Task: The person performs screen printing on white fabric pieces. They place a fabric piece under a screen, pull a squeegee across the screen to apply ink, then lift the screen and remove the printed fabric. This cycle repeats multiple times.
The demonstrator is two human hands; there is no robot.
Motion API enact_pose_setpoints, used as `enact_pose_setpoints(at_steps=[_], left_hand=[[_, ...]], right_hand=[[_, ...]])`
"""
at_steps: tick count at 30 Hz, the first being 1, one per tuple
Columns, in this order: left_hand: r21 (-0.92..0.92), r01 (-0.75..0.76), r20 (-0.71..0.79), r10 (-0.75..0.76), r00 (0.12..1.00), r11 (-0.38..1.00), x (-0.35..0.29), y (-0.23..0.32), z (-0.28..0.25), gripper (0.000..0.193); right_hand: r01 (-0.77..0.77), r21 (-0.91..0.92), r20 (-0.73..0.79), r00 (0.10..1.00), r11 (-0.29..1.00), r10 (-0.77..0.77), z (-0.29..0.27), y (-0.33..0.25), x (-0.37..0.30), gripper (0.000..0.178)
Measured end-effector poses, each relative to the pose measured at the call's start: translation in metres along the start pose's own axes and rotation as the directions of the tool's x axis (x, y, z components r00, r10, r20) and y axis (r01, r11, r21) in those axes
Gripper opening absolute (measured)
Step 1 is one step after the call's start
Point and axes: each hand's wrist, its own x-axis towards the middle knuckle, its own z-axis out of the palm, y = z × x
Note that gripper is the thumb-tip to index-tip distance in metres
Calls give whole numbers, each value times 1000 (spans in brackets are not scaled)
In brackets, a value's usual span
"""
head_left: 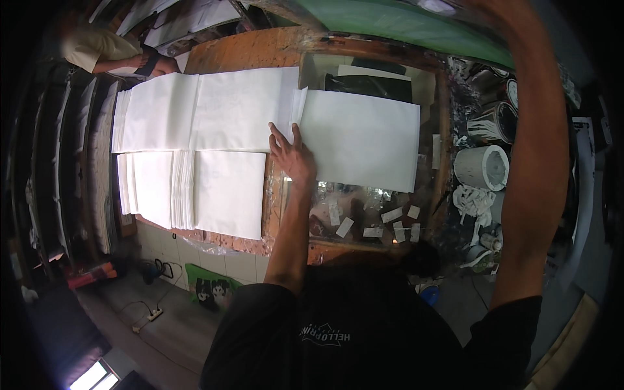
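Note:
A flat white sheet with a narrow folded left edge lies on the glass panel in front of me. My left hand rests at that left edge, its index and middle fingers stretched out and apart. To its left, more white sheets lie in two overlapping rows on the wooden table. My right arm reaches far up at the right, beside a long green panel along the top. My right hand is cut off by the upper edge of the picture, so its fingers are hidden.
Small white strips lie on the glass, and a dark sheet lies beyond. Paint-smeared cans and a white tub crowd the right. Another person works at far left, near racks. A green bag is on the floor.

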Motion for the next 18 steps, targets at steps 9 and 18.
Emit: enact_pose_setpoints(at_steps=[9, 18], left_hand=[[-20, -7, 21, 7, 1000, 1000, -3, -25, -10, 43], [-522, 120, 54, -108, 993, 844, 37, 1, -23, 27]], right_hand=[[79, -61, -18, 997, 995, -81, 15, 10, 17, 64], [49, -40, 79, 996, 998, -46, -5, 12, 3, 65]])
